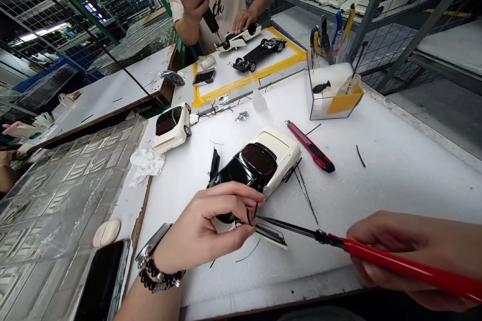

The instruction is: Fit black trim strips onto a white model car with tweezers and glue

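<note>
My left hand (205,223) is closed, thumb and fingers pinching a short thin black strip (249,216) beside a white model car (280,148) with a dark roof. The car's door (273,236) stands out under the strip. My right hand (399,256) is wrapped round red-handled long-nose pliers (297,227), whose thin tips point left and reach the strip at my left fingertips. Whether the tips grip the strip I cannot tell. On the car's far side another black-edged door (215,161) sticks out. Thin black strips (307,193) lie right of the car.
A red utility knife (311,146) lies behind the car, near a clear tool box (335,95). Another white model car (172,128), crumpled tissue (146,165), a phone (101,281) and plastic trays (71,180) are leftward. Across the table, a co-worker holds a power screwdriver (209,17).
</note>
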`<state>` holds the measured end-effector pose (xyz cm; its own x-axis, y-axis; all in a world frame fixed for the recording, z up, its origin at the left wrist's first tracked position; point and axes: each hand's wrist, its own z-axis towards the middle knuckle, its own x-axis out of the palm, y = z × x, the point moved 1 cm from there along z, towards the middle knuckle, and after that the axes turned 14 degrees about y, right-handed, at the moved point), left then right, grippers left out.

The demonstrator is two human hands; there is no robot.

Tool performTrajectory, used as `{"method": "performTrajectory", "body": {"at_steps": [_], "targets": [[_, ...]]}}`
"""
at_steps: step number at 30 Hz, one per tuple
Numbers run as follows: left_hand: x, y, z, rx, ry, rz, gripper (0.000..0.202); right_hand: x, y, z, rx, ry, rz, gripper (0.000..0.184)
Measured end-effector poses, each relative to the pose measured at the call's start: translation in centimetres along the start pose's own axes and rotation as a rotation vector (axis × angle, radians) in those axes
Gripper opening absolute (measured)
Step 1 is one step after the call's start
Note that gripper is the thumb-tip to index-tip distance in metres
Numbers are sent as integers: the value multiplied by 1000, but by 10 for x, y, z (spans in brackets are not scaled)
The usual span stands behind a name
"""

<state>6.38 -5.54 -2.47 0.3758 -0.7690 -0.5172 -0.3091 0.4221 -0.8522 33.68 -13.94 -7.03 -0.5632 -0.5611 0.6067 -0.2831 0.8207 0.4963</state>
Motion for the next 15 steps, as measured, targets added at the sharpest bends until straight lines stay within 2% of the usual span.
{"method": "performTrajectory", "body": {"at_steps": [6, 15], "targets": [[-1, 1, -1, -12, -2, -30, 8, -2, -4, 1, 24, -49, -8, 45], [1, 2, -1, -9, 3, -10, 8, -5, -10, 1, -2, -23, 18, 31]]}}
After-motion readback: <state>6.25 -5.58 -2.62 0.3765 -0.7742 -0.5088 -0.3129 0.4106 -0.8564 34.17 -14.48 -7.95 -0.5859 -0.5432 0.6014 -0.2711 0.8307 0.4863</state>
